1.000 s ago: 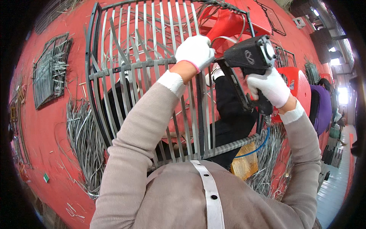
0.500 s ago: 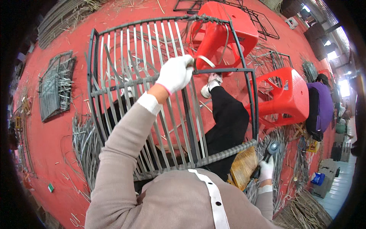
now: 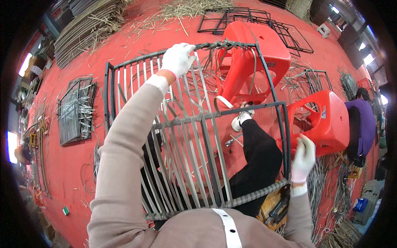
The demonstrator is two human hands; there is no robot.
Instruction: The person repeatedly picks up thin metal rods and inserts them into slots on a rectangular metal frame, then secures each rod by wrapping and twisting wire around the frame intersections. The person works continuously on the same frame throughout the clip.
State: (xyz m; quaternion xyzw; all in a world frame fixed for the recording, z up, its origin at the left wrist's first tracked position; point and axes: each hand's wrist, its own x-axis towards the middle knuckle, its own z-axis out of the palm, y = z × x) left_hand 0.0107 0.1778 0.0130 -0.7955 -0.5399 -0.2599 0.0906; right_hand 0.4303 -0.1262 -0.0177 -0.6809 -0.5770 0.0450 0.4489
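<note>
A black metal frame (image 3: 278,105) with grey woven strips (image 3: 182,120) across it rests over my lap. At its far rail (image 3: 136,60) my gloved left hand (image 3: 178,61) is closed, its fingers bent over the rail among the strips. A loose pale strip end (image 3: 224,102) curls up by the middle bar. Just outside the frame's right side is my gloved right hand (image 3: 303,161), raised with fingers stretched and nothing visible in it. Below that hand, a dark-handled tool (image 3: 278,211) lies on a wooden block (image 3: 269,204), partly hidden by my sleeve.
Two red plastic stools (image 3: 264,53) stand beyond the frame and to its right. A person in purple (image 3: 364,124) sits at the far right. Grey strips (image 3: 316,186) lie on the red floor, with a stack of woven panels (image 3: 82,33) at the far left.
My left hand has moved from the middle bar to the far rail. My right hand has let go of a dark tool and risen beside the frame.
</note>
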